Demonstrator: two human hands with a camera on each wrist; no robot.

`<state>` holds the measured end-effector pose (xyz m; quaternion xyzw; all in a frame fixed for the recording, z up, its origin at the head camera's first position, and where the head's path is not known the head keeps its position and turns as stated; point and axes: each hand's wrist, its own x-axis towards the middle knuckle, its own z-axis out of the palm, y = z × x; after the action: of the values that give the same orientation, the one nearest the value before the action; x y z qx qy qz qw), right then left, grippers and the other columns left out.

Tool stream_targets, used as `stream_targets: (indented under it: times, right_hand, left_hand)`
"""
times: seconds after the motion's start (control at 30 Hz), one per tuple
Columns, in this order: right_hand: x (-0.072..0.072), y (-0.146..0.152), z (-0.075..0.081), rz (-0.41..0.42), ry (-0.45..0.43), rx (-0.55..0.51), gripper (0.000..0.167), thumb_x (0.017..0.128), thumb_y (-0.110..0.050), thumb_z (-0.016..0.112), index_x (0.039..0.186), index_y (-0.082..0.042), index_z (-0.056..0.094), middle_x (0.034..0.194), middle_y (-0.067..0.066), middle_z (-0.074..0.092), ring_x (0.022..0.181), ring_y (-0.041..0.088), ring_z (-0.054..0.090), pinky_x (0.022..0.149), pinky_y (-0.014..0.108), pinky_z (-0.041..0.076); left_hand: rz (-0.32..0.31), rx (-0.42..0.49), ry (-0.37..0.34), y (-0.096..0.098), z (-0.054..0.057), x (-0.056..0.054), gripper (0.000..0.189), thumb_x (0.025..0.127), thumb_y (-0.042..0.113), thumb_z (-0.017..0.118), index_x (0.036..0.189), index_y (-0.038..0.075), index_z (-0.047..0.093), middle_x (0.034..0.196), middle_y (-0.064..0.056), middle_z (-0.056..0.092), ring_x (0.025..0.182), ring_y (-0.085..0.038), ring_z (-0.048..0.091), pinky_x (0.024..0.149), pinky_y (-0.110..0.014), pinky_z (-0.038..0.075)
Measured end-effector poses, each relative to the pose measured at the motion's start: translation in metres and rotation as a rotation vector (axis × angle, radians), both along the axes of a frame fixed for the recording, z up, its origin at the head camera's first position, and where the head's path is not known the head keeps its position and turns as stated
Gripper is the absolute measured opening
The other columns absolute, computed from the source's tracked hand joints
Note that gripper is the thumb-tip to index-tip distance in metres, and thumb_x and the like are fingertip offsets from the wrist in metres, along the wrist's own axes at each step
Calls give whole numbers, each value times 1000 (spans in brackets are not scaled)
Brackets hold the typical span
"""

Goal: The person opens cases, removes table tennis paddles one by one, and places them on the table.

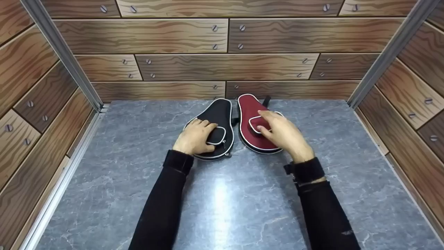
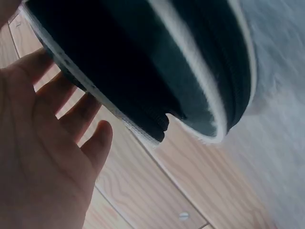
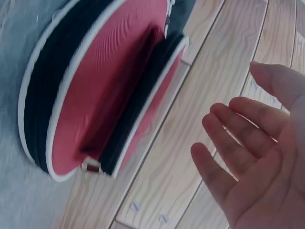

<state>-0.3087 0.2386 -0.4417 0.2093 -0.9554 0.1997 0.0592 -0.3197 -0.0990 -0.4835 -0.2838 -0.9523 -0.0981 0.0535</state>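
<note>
Two paddle-shaped zip cases with white piping lie side by side near the back of the table, narrow ends toward the back wall. Over the black case (image 1: 218, 110) is my left hand (image 1: 195, 137), its loosely bent fingers at the edge of the small front pocket (image 1: 218, 135). The left wrist view shows those fingers right along the pocket's piped rim (image 2: 114, 112). My right hand (image 1: 283, 132) hovers over the red case (image 1: 248, 106) beside its raised pocket (image 1: 256, 122). In the right wrist view its fingers (image 3: 233, 138) are spread loosely, apart from the case.
A grey marbled table (image 1: 121, 194) carries both cases. Wood-patterned panels (image 1: 180, 66) close off the back and both sides, with metal posts (image 1: 62, 52) in the corners. A dark strap (image 1: 266, 101) sticks out behind the red case.
</note>
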Motion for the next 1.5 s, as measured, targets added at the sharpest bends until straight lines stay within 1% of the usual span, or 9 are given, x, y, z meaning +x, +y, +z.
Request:
stream_targets:
  times: [0.13, 0.27, 0.43, 0.57, 0.7, 0.83, 0.93, 1.17, 1.5]
  right_hand:
    - [0, -11, -3, 44, 21, -15, 61, 114, -22, 72, 169, 2, 59, 169, 27, 66, 160, 46, 62, 138, 62, 47]
    - [1, -22, -8, 95, 33, -2, 59, 112, -21, 74, 165, 4, 63, 163, 28, 70, 155, 46, 67, 135, 61, 51]
    - [4, -35, -16, 162, 33, 6, 51, 110, -18, 76, 155, 5, 70, 150, 27, 77, 144, 44, 74, 128, 60, 57]
    - [9, -42, -22, 205, 23, 5, 42, 109, -15, 78, 144, 7, 75, 139, 25, 81, 132, 42, 78, 120, 59, 61]
    - [14, -47, -29, 246, 25, 25, 35, 108, -12, 78, 138, 8, 76, 130, 26, 82, 124, 41, 79, 115, 59, 63]
    - [18, -52, -35, 280, 32, 49, 32, 108, -11, 79, 134, 7, 77, 127, 25, 82, 119, 40, 80, 112, 59, 65]
    - [21, -56, -39, 301, 34, 57, 28, 108, -10, 79, 130, 6, 78, 123, 23, 82, 116, 38, 80, 109, 57, 66]
    - [24, -62, -49, 323, 83, 97, 16, 105, -12, 81, 114, 1, 78, 110, 15, 78, 106, 36, 78, 100, 53, 67]
    - [27, -62, -60, 328, 75, 145, 9, 101, -12, 86, 105, -5, 80, 104, 11, 76, 97, 30, 77, 91, 48, 67]
  left_hand:
    - [-24, -31, 9, -2, 2, 1, 80, 85, 37, 91, 155, 5, 70, 146, -21, 75, 137, -46, 69, 132, -57, 51]
    - [-41, -62, 9, -4, 5, 2, 78, 87, 41, 91, 154, 6, 70, 146, -20, 74, 136, -45, 69, 122, -58, 58]
    - [-55, -92, -37, -9, 11, 1, 82, 90, 50, 93, 156, 10, 68, 151, -17, 73, 138, -41, 69, 116, -59, 64]
    - [-85, -110, -109, -15, 16, -3, 85, 91, 53, 93, 160, 11, 66, 158, -17, 70, 143, -40, 67, 119, -59, 63]
    - [-141, -132, -177, -25, 25, -7, 83, 91, 42, 89, 163, 9, 64, 161, -18, 68, 147, -40, 66, 123, -57, 61]
    - [-201, -142, -198, -32, 28, -12, 80, 91, 36, 87, 162, 6, 65, 159, -18, 69, 145, -39, 69, 124, -54, 60]
    - [-220, -155, -196, -34, 26, -15, 79, 92, 37, 88, 161, 7, 65, 160, -18, 69, 146, -39, 69, 126, -54, 59]
    - [-199, -193, -181, -33, 26, -12, 78, 94, 43, 87, 159, 7, 66, 157, -18, 72, 140, -40, 74, 121, -57, 62]
    - [-129, -222, -174, -26, 29, -2, 73, 94, 51, 86, 152, 9, 69, 150, -15, 77, 130, -40, 79, 112, -61, 66]
